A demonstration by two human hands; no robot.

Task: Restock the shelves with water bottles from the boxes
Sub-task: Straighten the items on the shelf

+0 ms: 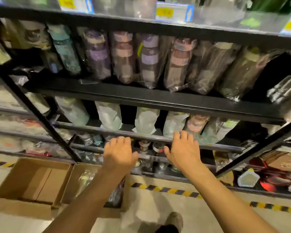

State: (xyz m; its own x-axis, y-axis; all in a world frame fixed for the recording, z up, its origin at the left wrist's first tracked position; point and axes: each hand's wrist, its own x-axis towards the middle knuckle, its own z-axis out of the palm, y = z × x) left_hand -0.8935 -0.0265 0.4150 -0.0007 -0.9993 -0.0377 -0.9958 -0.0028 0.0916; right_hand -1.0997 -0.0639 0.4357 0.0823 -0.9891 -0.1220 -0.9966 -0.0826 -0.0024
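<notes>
Black metal shelves [151, 100] hold rows of water bottles wrapped in clear plastic: purple, pink and dark ones [123, 58] on the upper level, pale green ones [144, 120] one level down. My left hand [119, 153] and my right hand [183, 150] reach out side by side in front of the lower shelf rails, backs up, fingers relaxed, holding nothing. Two cardboard boxes stand on the floor below: the left box [32, 182] looks empty, the right box [77, 180] holds wrapped bottles [86, 179], partly hidden by my left forearm.
A yellow and black striped tape line [168, 190] runs along the floor at the shelf's foot. Price labels [173, 12] hang on the top rail. Red and white wares [267, 180] fill the low shelf at right. My shoe [174, 221] is on the pale floor.
</notes>
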